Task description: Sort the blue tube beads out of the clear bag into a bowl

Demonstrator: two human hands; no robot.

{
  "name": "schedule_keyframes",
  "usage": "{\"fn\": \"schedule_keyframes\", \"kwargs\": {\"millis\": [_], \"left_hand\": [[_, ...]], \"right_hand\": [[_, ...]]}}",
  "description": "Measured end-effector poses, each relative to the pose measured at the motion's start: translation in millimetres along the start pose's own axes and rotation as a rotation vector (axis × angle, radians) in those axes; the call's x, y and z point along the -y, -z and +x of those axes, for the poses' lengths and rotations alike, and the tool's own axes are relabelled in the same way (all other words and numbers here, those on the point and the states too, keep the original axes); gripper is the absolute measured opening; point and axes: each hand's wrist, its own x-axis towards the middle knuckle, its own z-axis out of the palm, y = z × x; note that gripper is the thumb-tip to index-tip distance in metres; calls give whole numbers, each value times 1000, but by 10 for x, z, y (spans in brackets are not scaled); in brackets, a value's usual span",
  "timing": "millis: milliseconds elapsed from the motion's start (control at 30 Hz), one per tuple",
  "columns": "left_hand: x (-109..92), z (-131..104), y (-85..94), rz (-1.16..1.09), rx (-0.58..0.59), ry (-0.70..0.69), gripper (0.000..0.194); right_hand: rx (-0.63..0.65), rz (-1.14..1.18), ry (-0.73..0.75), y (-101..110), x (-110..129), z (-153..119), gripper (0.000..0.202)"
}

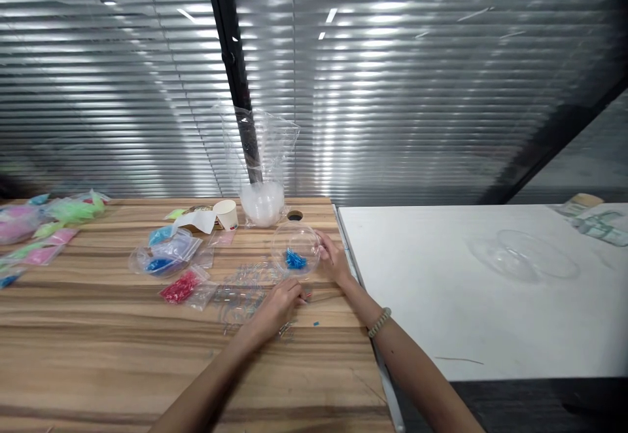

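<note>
My right hand (332,256) grips the right rim of a clear round bowl (279,243), which holds a small heap of blue pieces (296,259). My left hand (283,299) is just below the bowl, fingers pinched together near small reddish bits at their tips; what they hold is too small to name. Scattered clear tube-like pieces (240,295) lie on the wooden table (98,354) beside and above my left hand. One small blue piece (316,324) rests apart, to the right of my left hand.
Left of the scattered pieces are a bag of red pieces (180,288) and a clear dish (140,261) with blue packets. A paper cup (226,215) and a clear bag of white material (262,204) stand behind. Colourful bags (73,209) lie far left. A white table (417,289) adjoins at right.
</note>
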Motion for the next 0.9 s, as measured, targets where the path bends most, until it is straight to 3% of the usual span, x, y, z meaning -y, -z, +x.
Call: {"fn": "schedule_keyframes", "kwargs": {"millis": [900], "left_hand": [[-30, -3, 36, -48, 60, 56, 13]], "right_hand": [[18, 11, -7, 8, 31, 6, 49]]}}
